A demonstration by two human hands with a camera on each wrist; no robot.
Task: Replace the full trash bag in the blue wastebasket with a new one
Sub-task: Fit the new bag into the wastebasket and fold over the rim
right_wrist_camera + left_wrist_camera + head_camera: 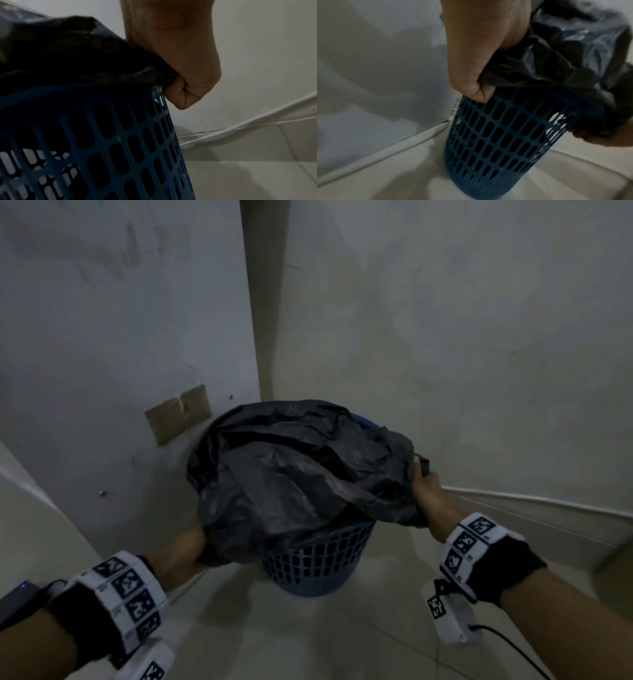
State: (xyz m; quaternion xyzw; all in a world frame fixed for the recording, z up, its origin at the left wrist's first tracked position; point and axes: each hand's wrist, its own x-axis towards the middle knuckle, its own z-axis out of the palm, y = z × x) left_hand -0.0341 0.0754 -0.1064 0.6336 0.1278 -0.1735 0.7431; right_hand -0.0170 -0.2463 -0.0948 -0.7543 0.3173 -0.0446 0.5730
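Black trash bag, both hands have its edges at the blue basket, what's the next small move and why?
Probably draw both edges down over the rim: the left hand and right hand grip the black trash bag at the blue wastebasket rim.

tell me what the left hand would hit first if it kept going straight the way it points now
Probably the blue wastebasket: the left hand, gripping the black trash bag, points down along the basket's side, knuckles at its rim. Past that, the floor; depth is unclear.
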